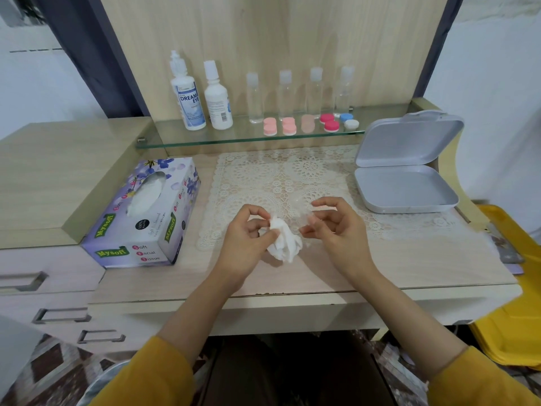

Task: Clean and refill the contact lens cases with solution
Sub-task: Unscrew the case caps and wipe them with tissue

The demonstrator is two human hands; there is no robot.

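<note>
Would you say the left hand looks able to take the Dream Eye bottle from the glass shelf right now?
Probably not yet: the left hand grips a crumpled tissue. Otherwise the way to the bottle looks free, as nothing stands before it on the shelf.

Both my forearms reach forward and angle in toward each other. My left hand [248,230] pinches a crumpled tissue [284,241] between thumb and curled fingers. My right hand [333,227] faces it close by, fingers curled; I cannot tell whether it holds anything.
</note>
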